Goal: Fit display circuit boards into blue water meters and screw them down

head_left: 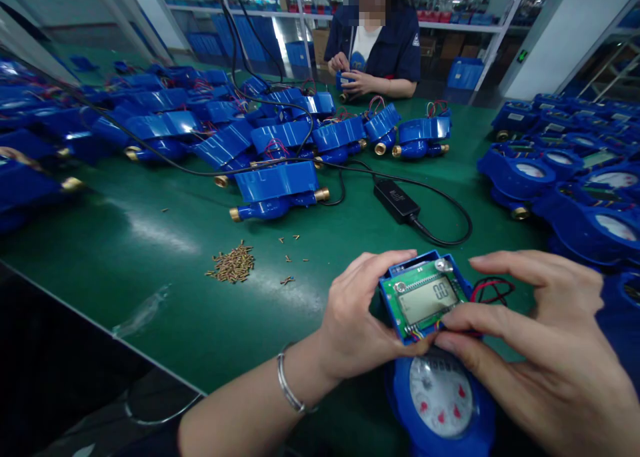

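A blue water meter (440,403) with a white dial sits at the near edge of the green table (150,257). On top of it is a blue housing holding a green circuit board with an LCD screen (427,298). My left hand (357,317) grips the board's left side, thumb under its lower edge, fingers curled over the top. My right hand (545,343) pinches the board's lower right corner, its index finger stretched along the right side. Red and black wires (493,289) loop out beside my right fingers.
A pile of small brass screws (233,265) lies left of my hands. A black power adapter (397,200) with cables lies in the middle. Several blue meters (277,190) crowd the back, left and right (560,177). A person in a dark jacket (380,43) works opposite.
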Demonstrator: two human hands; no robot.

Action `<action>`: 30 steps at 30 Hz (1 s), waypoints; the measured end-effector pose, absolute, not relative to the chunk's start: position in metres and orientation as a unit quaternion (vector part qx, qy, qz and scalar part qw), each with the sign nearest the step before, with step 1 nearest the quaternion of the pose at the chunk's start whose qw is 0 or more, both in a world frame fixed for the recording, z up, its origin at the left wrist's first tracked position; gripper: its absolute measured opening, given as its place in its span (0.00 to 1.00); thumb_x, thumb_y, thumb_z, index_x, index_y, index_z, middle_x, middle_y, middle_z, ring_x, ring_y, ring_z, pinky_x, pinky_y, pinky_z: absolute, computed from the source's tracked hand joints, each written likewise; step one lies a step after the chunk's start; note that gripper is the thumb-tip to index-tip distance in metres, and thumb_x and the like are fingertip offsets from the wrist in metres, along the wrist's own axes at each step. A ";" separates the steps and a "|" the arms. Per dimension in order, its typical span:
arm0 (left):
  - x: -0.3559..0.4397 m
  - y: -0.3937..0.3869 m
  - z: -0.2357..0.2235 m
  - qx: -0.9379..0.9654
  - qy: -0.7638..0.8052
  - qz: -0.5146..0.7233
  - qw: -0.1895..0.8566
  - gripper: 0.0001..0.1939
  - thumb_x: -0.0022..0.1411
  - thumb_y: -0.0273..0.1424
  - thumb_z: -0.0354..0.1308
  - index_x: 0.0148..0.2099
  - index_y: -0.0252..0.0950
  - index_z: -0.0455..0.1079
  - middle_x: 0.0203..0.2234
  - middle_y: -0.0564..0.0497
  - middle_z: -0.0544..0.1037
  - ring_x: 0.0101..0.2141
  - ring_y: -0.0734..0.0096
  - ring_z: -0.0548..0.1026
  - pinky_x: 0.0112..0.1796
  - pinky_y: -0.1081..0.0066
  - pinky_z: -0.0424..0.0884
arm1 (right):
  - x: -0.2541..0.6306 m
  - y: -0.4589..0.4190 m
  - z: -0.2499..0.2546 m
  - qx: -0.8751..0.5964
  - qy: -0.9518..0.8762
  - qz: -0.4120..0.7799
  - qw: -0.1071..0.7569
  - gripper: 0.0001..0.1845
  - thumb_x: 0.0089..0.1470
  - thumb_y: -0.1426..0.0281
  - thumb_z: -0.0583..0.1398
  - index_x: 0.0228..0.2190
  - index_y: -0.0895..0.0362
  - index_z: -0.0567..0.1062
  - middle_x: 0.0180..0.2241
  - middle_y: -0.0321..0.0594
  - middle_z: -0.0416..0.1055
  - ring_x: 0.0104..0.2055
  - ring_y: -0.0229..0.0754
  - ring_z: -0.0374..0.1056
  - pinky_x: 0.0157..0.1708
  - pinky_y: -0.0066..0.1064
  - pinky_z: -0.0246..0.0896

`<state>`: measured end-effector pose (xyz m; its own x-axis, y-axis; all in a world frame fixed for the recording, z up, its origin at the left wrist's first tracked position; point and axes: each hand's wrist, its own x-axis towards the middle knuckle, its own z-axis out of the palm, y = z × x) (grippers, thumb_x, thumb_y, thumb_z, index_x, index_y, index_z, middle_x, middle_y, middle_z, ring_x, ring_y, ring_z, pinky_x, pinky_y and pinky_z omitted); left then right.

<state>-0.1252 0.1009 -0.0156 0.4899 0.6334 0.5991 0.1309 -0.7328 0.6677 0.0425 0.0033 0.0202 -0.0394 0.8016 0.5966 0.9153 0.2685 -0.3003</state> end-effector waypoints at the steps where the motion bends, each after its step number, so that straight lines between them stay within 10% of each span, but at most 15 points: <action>1: -0.125 0.101 -0.016 0.816 0.232 0.450 0.278 0.37 0.42 0.42 0.71 0.53 0.35 0.65 0.42 0.44 0.79 0.39 0.62 0.79 0.40 0.65 0.77 | 0.044 0.004 0.019 -0.600 -0.720 -0.080 0.339 0.06 0.58 0.65 0.61 0.30 0.48 0.77 0.47 0.43 0.63 0.50 0.57 0.58 0.46 0.49 0.46; 30: -0.126 0.106 -0.021 0.812 0.216 0.466 0.277 0.39 0.39 0.40 0.72 0.54 0.37 0.65 0.43 0.45 0.80 0.39 0.62 0.79 0.41 0.65 0.78 | 0.050 0.010 0.015 -0.556 -0.759 -0.089 0.328 0.06 0.58 0.69 0.60 0.31 0.47 0.78 0.46 0.42 0.63 0.48 0.52 0.58 0.44 0.44 0.48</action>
